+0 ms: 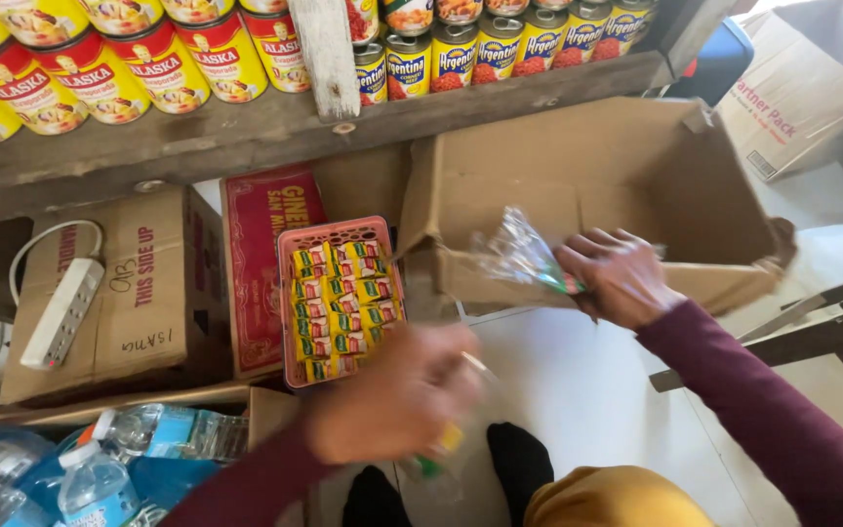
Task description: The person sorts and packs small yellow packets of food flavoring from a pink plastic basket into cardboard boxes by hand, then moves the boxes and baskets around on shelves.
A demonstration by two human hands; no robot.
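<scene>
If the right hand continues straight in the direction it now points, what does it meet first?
The right hand holds a crinkled clear plastic wrapper and points left, toward the pink plastic basket of small yellow packets. It would probably meet the open brown cardboard box's near flap first, though depth is unclear.

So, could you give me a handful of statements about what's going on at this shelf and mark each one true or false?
1. The right hand grips a crinkled clear plastic wrapper. True.
2. The pink basket holds water bottles. False: it holds rows of small yellow, red and green packets.
3. Cans stand in rows on the wooden shelf above. True.
4. The big cardboard box by the right hand is taped shut. False: it lies open, and looks empty inside.
5. A white power strip lies on a closed carton at the left. True.
6. The left hand rests inside the basket. False: it is blurred, in front of the basket.
</scene>
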